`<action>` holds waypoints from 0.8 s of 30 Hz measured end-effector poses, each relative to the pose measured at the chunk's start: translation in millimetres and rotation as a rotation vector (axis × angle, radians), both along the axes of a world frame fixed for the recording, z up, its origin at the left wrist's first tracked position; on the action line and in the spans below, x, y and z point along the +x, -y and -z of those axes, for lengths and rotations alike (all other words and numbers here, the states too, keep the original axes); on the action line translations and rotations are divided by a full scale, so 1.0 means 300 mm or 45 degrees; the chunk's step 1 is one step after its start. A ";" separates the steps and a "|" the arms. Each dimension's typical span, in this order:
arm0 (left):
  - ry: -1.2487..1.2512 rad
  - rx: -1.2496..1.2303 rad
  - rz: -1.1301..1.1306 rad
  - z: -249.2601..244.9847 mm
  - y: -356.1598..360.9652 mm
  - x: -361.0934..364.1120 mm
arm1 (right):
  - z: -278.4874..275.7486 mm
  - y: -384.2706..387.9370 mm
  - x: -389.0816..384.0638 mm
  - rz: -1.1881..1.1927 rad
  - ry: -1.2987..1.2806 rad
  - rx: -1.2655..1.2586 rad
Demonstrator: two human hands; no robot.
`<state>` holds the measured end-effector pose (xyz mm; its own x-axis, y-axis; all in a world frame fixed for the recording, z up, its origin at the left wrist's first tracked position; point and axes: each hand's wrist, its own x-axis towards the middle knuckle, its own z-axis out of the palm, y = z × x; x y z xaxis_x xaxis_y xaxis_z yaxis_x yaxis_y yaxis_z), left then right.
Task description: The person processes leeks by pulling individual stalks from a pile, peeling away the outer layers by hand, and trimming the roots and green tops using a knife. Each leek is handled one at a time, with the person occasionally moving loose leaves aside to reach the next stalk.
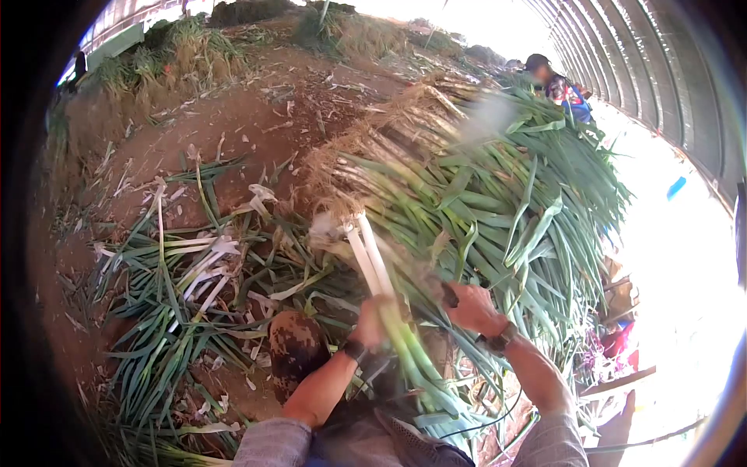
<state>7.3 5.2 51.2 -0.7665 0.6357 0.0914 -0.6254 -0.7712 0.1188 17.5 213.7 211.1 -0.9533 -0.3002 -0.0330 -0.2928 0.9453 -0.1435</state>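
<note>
My left hand (372, 321), smeared by motion, is wrapped around the shafts of a pair of leeks (375, 261). Their white root ends point up and away from me, and the green leaves hang down across my lap. To the right, my right hand (471, 308) is closed, with a small dark thing (449, 295) showing at its front; its kind cannot be made out. Blurred husk streaks the air around the leeks. Just beyond both hands lies a large heap of leeks (467, 191) with dry, hairy roots.
Cleaned leeks with white shafts (206, 268) lie in a loose pile at left. Peelings litter the brown soil (257, 124). A thin dark hose (646, 445) runs at lower right. Another person (556, 87) is behind the heap, beside the ribbed tunnel wall (661, 86).
</note>
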 end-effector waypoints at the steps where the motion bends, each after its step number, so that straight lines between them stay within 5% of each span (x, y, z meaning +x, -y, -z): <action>1: 0.030 -0.034 -0.030 -0.014 0.000 0.007 | -0.020 0.022 0.013 0.065 -0.068 -0.148; 3: 0.065 -0.066 -0.055 -0.030 0.001 0.023 | -0.027 0.029 0.024 0.135 -0.129 -0.295; 6: 0.067 -0.129 -0.109 -0.028 0.008 0.010 | -0.032 -0.011 0.029 -0.038 0.104 0.115; 12: 0.351 -0.546 -0.698 -0.055 0.215 -0.106 | -0.023 -0.097 0.068 0.053 0.286 0.212; 19: 0.096 -0.621 -1.493 -0.418 0.851 -0.214 | 0.048 -0.191 0.085 0.178 0.348 0.170; 20: -0.059 -0.846 -1.633 -0.510 0.958 -0.191 | 0.065 -0.198 0.082 0.191 0.355 0.170; 22: -0.222 -0.782 -1.611 -0.664 1.200 -0.164 | 0.060 -0.185 0.085 0.238 0.387 0.137; 24: -0.317 -1.159 -1.988 -0.882 1.339 -0.087 | 0.054 -0.174 0.078 0.241 0.373 0.154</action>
<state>-18.7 -396.4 315.8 -0.6639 -0.6570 0.3572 0.6190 -0.2147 0.7555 40.9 265.8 194.8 -0.9364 -0.0969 -0.3374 -0.0744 0.9941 -0.0790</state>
